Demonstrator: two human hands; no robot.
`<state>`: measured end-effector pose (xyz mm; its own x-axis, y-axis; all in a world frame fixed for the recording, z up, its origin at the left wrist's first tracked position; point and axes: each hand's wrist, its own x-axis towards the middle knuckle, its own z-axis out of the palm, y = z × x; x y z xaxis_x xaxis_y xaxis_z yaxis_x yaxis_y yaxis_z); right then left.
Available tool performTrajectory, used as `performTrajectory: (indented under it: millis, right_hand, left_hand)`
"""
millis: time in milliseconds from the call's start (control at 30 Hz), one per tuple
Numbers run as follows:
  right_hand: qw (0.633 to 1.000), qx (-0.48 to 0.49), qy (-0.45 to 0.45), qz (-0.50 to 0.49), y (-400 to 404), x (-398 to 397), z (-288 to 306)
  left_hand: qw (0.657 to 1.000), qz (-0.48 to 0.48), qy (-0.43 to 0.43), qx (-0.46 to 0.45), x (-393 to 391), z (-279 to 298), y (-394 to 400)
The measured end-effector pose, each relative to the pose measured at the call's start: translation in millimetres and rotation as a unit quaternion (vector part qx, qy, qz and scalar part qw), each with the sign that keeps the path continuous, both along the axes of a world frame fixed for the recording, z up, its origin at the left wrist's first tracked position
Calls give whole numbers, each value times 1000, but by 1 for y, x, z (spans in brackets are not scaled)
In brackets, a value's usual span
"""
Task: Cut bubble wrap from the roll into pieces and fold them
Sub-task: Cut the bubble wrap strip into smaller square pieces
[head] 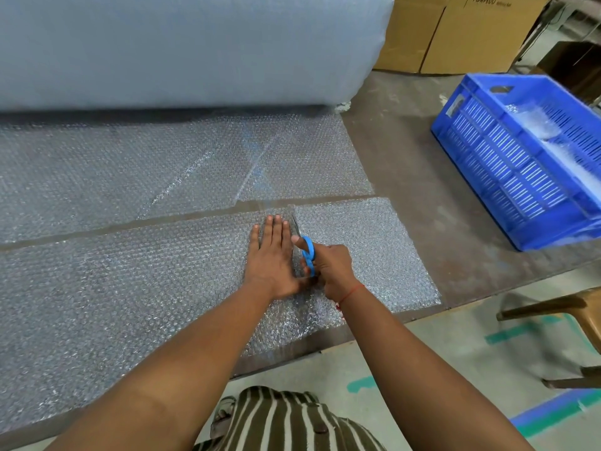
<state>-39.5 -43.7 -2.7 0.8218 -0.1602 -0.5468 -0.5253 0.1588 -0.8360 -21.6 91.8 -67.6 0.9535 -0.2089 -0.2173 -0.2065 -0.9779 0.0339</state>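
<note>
A big bubble wrap roll lies across the back of the table, its sheet unrolled toward me. A cut strip lies in front of it. My left hand presses flat on the strip, fingers straight. My right hand grips blue-handled scissors just to its right, the blades pointing away along a cut in the strip. A nearly separated piece lies right of the cut.
A blue plastic crate holding bubble wrap sits at the table's right end. Cardboard boxes stand behind. Bare table shows between wrap and crate. A wooden stool stands on the floor at right.
</note>
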Motion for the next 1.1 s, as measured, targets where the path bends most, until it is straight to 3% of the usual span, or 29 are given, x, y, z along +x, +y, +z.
performTrajectory:
  millis: [433,1100]
  right_hand:
    - [999,-34,-5,16,-3,2,2]
    - [1000,3,22,12,1,6,2]
  left_hand:
    - [1000,5,-6,-6,-2,3,-1]
    - [1000,5,-10,-7,-1,0,-1]
